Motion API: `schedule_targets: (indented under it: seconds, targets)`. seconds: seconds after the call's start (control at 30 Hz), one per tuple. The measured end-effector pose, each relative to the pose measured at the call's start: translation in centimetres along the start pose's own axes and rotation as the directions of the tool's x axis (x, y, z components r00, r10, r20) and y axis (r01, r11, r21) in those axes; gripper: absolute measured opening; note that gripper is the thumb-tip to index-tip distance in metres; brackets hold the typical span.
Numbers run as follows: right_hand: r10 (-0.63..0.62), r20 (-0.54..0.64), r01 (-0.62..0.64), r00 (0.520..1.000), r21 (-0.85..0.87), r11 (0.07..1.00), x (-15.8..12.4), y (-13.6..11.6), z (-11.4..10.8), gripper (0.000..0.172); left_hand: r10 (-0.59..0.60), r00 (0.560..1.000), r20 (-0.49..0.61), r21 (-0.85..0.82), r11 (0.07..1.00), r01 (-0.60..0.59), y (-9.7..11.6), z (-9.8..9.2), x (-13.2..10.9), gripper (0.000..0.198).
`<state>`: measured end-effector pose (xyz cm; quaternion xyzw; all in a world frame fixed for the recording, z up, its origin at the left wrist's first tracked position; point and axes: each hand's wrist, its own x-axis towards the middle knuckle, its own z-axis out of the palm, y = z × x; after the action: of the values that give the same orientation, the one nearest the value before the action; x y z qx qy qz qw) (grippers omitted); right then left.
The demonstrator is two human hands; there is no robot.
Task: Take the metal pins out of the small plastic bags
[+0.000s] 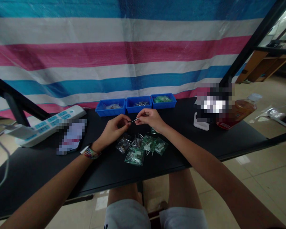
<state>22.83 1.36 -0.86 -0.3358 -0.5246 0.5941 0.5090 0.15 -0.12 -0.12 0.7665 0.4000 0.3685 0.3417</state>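
Note:
Between my two hands is a thin metal rod (134,120), held level above the black table. My left hand (115,128) pinches its left end between thumb and forefinger. The other end sits in the closed fingertips of my right hand (150,119). Below them lies a pile of small green-tinted plastic packets (134,156) with pale pieces inside, along with a clear packet (123,144) of dark bits. Loose silvery rods (140,136) stick out among the packets. What kind of part the rod is, I cannot tell.
Three blue bins stand behind my hands: the left bin (111,112) holds clear packets, the middle bin (138,109) metal rods, the right bin (164,104) green packets. A power strip (52,124) and blurred phone (72,136) lie left. A drink bottle (239,111) stands right.

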Motion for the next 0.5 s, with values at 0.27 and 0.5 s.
schedule_targets:
  seconds: [0.27,0.5]
  targets:
    - [-0.002,0.010,0.003,1.000,-0.011,1.000,-0.08,0.10,0.16,0.014,0.025,0.999,-0.046,0.075,0.997,-0.022,-0.10,-0.30,0.03,0.033]
    - [-0.044,0.022,0.047,0.999,-0.151,0.987,-0.34,-0.19,0.30,0.014,-0.038,0.994,-0.101,0.030,0.999,0.041,-0.34,-0.04,0.08,0.044]
